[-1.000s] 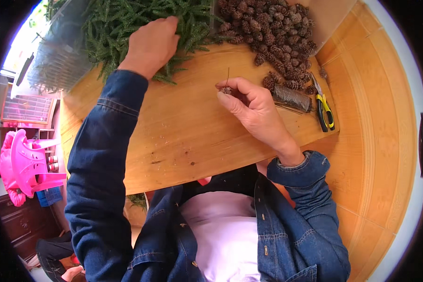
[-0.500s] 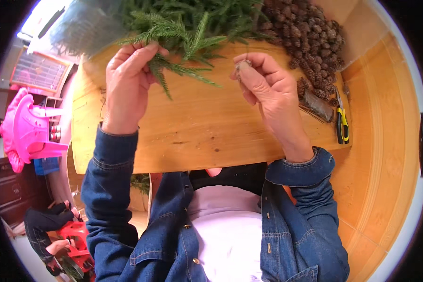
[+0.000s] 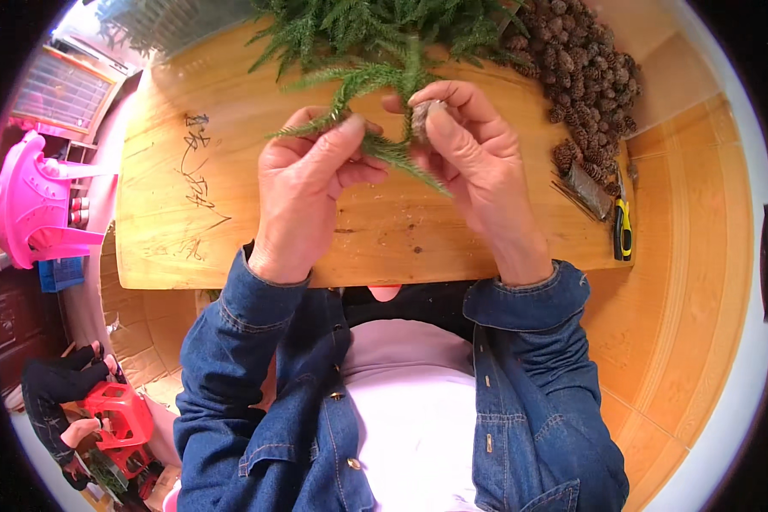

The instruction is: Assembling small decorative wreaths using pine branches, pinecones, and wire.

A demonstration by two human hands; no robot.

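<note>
Above the wooden table [image 3: 350, 247], my two hands are close together. A green pine sprig [image 3: 350, 88] is pinched between the thumb and fingers of my left hand [image 3: 299, 188], its needled branches fanning up and to the right. My right hand [image 3: 491, 166] grips a small brownish pine cone [image 3: 423, 118] between thumb and forefinger, right against the sprig. Branches of the sprig pass beside and partly behind the right fingers. Whether a wire hangs from the cone I cannot make out.
Green sprigs [image 3: 384, 26] lie heaped at the far side, with a pile of pine cones [image 3: 572, 64] to their right. Near the right edge are a bundle of thin wires [image 3: 584, 192] and yellow-black handled pliers [image 3: 623, 235]. A pink chair [image 3: 30, 200] stands left.
My left hand has brought the sprig right and slightly nearer, away from the heap, up against the pine cone in my right hand. The whole view has shifted a little.
</note>
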